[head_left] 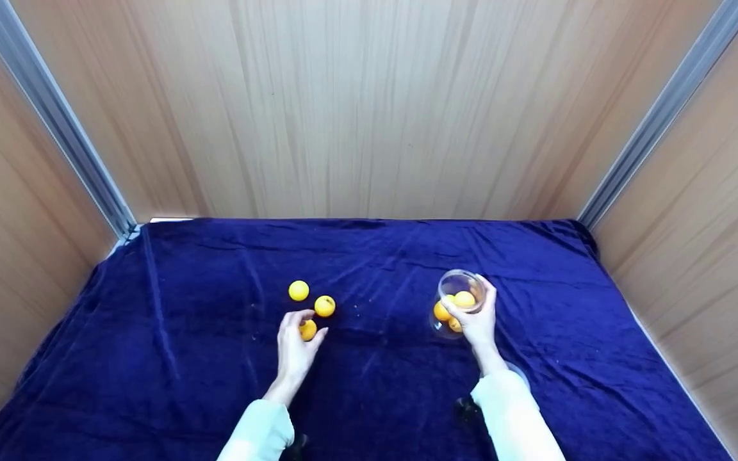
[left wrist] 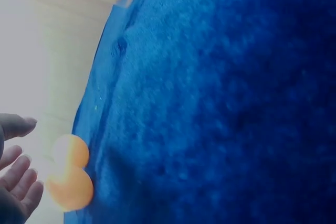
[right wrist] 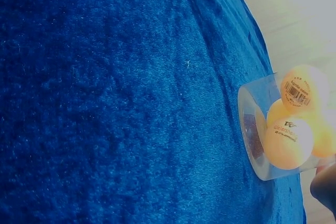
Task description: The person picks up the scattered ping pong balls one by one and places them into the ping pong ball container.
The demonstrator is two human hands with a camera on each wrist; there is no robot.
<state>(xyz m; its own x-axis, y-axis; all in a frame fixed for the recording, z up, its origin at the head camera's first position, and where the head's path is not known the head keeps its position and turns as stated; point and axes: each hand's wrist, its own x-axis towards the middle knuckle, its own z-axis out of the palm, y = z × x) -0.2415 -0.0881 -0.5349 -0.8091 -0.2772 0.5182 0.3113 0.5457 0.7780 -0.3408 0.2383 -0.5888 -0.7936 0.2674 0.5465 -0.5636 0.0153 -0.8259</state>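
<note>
My left hand [head_left: 295, 349] reaches over an orange table tennis ball [head_left: 308, 330], fingers and thumb spread around it, the thumb apart from it. Just beyond lie another orange ball [head_left: 325, 306] and a yellower ball [head_left: 298, 291]. In the left wrist view, the fingers [left wrist: 18, 177] are spread and hold nothing, with two balls [left wrist: 72, 190] past their tips. On the right, my right hand [head_left: 481, 323] grips a clear plastic cup [head_left: 459, 274], which leans. Several orange balls [right wrist: 289, 142] with printed marks sit inside the cup; the right wrist view shows little of that hand.
A dark blue velvet cloth [head_left: 369, 384] with creases covers the table. Wood-grain panels [head_left: 369, 109] stand behind and at both sides, joined by grey metal corner posts [head_left: 657, 115]. A round clear edge [head_left: 517, 371] shows beside the right sleeve.
</note>
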